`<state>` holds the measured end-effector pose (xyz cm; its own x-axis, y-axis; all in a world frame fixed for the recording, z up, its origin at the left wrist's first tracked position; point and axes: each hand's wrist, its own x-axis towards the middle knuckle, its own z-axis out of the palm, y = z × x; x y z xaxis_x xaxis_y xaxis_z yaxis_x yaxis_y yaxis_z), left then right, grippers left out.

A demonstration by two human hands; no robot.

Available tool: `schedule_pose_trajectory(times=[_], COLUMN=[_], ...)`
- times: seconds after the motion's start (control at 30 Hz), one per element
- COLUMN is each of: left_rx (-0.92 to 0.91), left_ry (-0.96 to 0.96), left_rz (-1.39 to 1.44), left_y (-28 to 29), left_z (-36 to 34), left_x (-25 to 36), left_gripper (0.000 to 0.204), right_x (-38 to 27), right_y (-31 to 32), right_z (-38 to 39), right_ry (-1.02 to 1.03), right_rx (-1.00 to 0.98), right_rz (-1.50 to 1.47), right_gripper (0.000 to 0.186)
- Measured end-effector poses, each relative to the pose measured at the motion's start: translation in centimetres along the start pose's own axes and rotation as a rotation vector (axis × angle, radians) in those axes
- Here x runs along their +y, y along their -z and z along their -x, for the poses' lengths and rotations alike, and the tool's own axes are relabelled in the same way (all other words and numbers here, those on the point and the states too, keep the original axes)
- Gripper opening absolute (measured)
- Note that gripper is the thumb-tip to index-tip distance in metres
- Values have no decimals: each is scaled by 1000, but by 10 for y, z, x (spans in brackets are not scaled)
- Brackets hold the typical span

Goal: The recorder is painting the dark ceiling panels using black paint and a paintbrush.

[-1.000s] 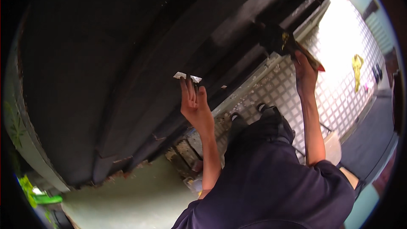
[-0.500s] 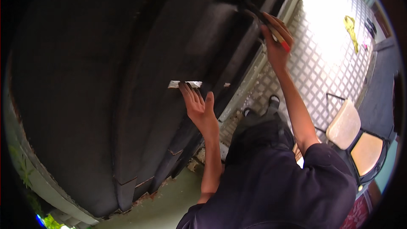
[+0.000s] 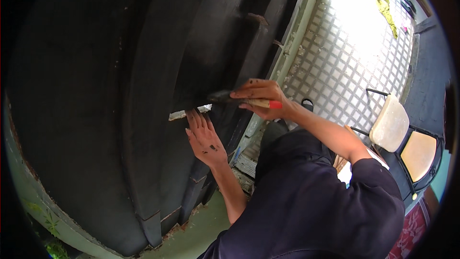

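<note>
A large dark door-like panel (image 3: 91,144) with raised mouldings fills the left side. My right hand (image 3: 263,91) grips a paintbrush (image 3: 258,102) whose wooden handle ends in red. The brush's dark head lies close to the panel, by the right end of a narrow pale strip (image 3: 177,115), which may be a slot or a bare patch. Just below that strip, my left hand (image 3: 207,146) rests with its fingers stretched up to the strip's lower edge. Dark smudges mark the back of it. The left fingertips are partly lost against the dark surface.
A chair with a pale backrest (image 3: 390,124) and seat (image 3: 418,158) stands at right. Yellow cloth (image 3: 386,14) lies on the bright tiled floor (image 3: 330,43), with dark footwear (image 3: 408,5) beyond it. A pale green frame (image 3: 292,48) edges the panel. Green leaves (image 3: 50,223) show at lower left.
My right hand has come down and left with the paintbrush, from the upper panel to near the pale strip. My left hand stays by the strip, turned slightly, its thumb now on the left.
</note>
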<state>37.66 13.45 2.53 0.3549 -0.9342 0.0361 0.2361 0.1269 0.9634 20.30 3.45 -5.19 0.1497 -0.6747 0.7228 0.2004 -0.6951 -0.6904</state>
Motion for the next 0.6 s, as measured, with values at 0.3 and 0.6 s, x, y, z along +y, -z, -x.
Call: schedule_pose_trajectory(times=[0.3, 0.6], left_rx=[-2, -84], left_ry=[-8, 10], left_rz=[-91, -151], left_y=[0, 14], left_z=[1, -4], left_x=[3, 12], left_gripper=[71, 76], right_x=[58, 31], right_y=[81, 17], right_z=[-58, -29], right_ry=[-5, 91], right_rx=[343, 314], right_rz=[293, 424], right_gripper=[27, 28])
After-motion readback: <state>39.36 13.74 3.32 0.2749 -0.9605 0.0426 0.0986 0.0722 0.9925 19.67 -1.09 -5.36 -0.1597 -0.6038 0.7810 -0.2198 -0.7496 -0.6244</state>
